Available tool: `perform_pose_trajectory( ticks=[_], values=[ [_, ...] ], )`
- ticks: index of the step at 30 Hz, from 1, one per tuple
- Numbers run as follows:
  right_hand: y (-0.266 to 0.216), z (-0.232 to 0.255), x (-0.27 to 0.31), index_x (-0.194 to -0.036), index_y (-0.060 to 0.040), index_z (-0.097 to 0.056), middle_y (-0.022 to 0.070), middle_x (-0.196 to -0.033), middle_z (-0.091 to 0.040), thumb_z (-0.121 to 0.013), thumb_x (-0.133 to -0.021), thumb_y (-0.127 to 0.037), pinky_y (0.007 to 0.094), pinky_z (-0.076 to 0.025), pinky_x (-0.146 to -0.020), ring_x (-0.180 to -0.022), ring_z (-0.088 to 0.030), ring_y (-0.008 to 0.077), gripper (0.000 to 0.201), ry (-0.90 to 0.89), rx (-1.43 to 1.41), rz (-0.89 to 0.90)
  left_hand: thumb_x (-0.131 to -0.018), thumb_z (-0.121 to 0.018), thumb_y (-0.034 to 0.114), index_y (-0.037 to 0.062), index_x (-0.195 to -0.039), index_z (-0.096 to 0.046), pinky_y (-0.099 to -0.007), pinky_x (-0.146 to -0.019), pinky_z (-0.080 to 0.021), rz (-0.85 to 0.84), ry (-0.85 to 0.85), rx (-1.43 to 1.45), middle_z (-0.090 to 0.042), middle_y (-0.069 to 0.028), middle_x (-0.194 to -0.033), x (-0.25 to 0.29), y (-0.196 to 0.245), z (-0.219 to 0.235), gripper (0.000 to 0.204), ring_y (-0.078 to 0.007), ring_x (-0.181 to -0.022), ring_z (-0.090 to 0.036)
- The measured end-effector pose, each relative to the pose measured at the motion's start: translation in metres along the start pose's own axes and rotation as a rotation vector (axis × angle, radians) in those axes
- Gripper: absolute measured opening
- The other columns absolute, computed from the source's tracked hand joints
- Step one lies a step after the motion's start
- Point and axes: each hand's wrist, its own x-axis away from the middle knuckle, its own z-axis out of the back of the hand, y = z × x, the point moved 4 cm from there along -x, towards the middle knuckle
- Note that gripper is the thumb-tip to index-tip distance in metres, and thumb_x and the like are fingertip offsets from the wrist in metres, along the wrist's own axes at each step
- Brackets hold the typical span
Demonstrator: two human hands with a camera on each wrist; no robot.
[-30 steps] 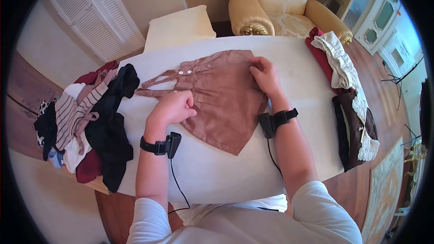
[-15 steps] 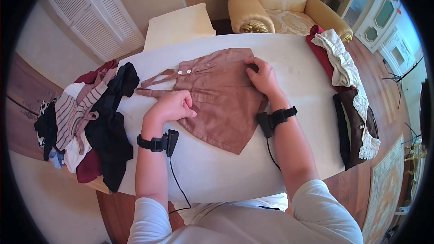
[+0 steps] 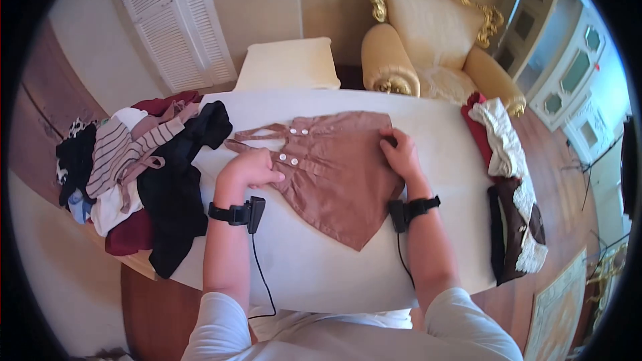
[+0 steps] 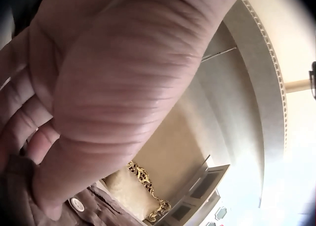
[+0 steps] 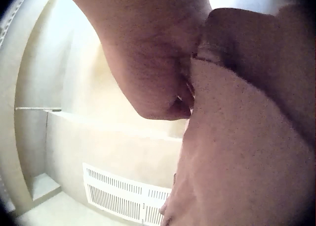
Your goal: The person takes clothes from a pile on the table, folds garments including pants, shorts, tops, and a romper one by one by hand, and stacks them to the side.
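Note:
A dusty-brown skirt (image 3: 341, 174) with shoulder straps and white buttons lies on the white table, its waist to the left and its hem to the right. My left hand (image 3: 253, 168) pinches the near corner of the waistband, thumb beside a button (image 4: 77, 204) in the left wrist view. At the far end of the hem, my right hand (image 3: 402, 154) grips the cloth between thumb and fingers. The right wrist view has this hand (image 5: 153, 72) against the hanging brown cloth (image 5: 247, 137), which hides the fingertips.
A loose heap of clothes, with a striped top (image 3: 120, 150) and a black garment (image 3: 177, 187), lies on the left of the table (image 3: 314, 281). Folded clothes (image 3: 503, 139) line its right edge. Beyond stand a cream stool (image 3: 289, 63) and a gilded armchair (image 3: 435, 20).
The head view has tilted up, so the scene sits lower. My left hand has shifted to the waistband's near corner, where two more buttons show. My right hand remains at the hem.

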Motion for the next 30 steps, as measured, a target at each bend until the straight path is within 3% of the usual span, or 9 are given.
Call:
perform_pose_trajectory(
  ticks=[5, 9, 14, 16, 18, 22, 24, 27, 30],
  values=[
    [-0.068, 0.002, 0.005, -0.12, -0.0024, -0.069, 0.0187, -0.109, -0.073, -0.077, -0.085, -0.018, 0.0391, -0.054, -0.09, -0.101, -0.071, 0.0304, 0.039, 0.008, 0.174, 0.323, -0.097, -0.067, 0.021, 0.0042, -0.107, -0.058, -0.0284, -0.057, -0.053, -0.132, 0.127, 0.238, -0.067, -0.0046, -0.085, 0.022, 0.025, 0.009, 0.021, -0.0124, -0.067, -0.065],
    [-0.169, -0.025, 0.045, -0.135, 0.0039, -0.057, 0.0247, -0.125, -0.065, -0.086, -0.079, -0.032, 0.045, -0.05, -0.101, -0.122, -0.06, 0.0417, 0.073, -0.317, 0.016, 0.33, -0.103, -0.06, 0.019, 0.0054, -0.114, -0.061, -0.0277, -0.057, -0.053, -0.429, 0.137, 0.62, -0.066, -0.0011, -0.091, 0.034, 0.051, 0.023, 0.018, -0.0096, -0.074, -0.065],
    [-0.183, -0.061, 0.075, -0.156, 0.0012, -0.027, 0.0293, -0.141, -0.052, -0.082, -0.078, -0.02, 0.0454, -0.048, -0.104, -0.124, -0.057, 0.043, 0.098, -0.378, 0.193, 0.348, -0.101, -0.06, 0.013, 0.0034, -0.119, -0.064, -0.0271, -0.074, -0.056, -0.594, 0.2, 0.826, -0.068, -0.0021, -0.1, 0.053, 0.066, 0.039, 0.021, -0.0098, -0.087, -0.066],
    [-0.166, -0.047, 0.06, -0.151, -0.0017, -0.039, 0.0275, -0.132, -0.061, -0.073, -0.078, -0.01, 0.0467, -0.051, -0.099, -0.116, -0.063, 0.0422, 0.082, -0.185, 0.337, 0.39, -0.099, -0.061, 0.009, 0.0026, -0.121, -0.064, -0.0267, -0.08, -0.056, -0.719, 0.274, 0.908, -0.069, -0.0027, -0.103, 0.056, 0.062, 0.043, 0.022, -0.0097, -0.093, -0.066],
    [-0.168, -0.018, 0.046, -0.134, -0.0023, -0.057, 0.0244, -0.112, -0.071, -0.063, -0.077, -0.002, 0.0456, -0.054, -0.092, -0.103, -0.069, 0.0406, 0.058, -0.204, 0.322, 0.132, -0.095, -0.062, 0.0, 0.0012, -0.122, -0.065, -0.0261, -0.089, -0.053, -0.786, 0.343, 0.966, -0.069, -0.0039, -0.107, 0.08, 0.065, 0.055, 0.027, -0.0089, -0.1, -0.065],
    [-0.158, 0.04, 0.033, -0.1, 0.0006, -0.068, 0.0239, -0.089, -0.07, -0.055, -0.077, 0.005, 0.042, -0.056, -0.079, -0.086, -0.071, 0.0398, 0.027, 0.023, 0.164, 0.24, -0.092, -0.065, -0.001, 0.0018, -0.11, -0.068, -0.0246, -0.084, -0.053, -0.619, 0.704, 0.769, -0.068, -0.0034, -0.107, 0.097, 0.06, 0.071, 0.018, -0.0081, -0.095, -0.065],
    [-0.17, 0.061, 0.035, -0.102, 0.0009, -0.068, 0.018, -0.084, -0.071, -0.055, -0.08, 0.005, 0.0346, -0.055, -0.077, -0.08, -0.071, 0.0263, 0.026, 0.026, 0.115, 0.202, -0.091, -0.068, 0.0, 0.0018, -0.105, -0.067, -0.0247, -0.083, -0.051, -0.585, 0.782, 0.665, -0.068, -0.0021, -0.103, 0.114, 0.067, 0.074, 0.014, -0.0094, -0.092, -0.063],
    [-0.183, 0.083, 0.041, -0.102, 0.0019, -0.069, 0.0069, -0.081, -0.069, -0.057, -0.085, 0.006, 0.0263, -0.052, -0.074, -0.078, -0.063, 0.0098, 0.022, 0.071, -0.114, 0.254, -0.09, -0.071, 0.004, 0.0006, -0.099, -0.062, -0.0275, -0.083, -0.048, -0.777, 1.314, 0.124, -0.063, -0.0001, -0.091, 0.153, 0.079, 0.08, 0.014, -0.0116, -0.091, -0.06],
    [-0.199, 0.105, 0.054, -0.107, 0.0036, -0.068, 0.002, -0.091, -0.069, -0.058, -0.092, 0.006, 0.0215, -0.049, -0.076, -0.085, -0.06, 0.0055, 0.018, 0.055, -0.448, 0.221, -0.092, -0.071, 0.005, 0.0019, -0.1, -0.062, -0.0264, -0.076, -0.049, -0.813, 1.034, 0.467, -0.062, -0.0039, -0.089, 0.174, 0.081, 0.079, 0.012, -0.0131, -0.08, -0.059]
  ],
)
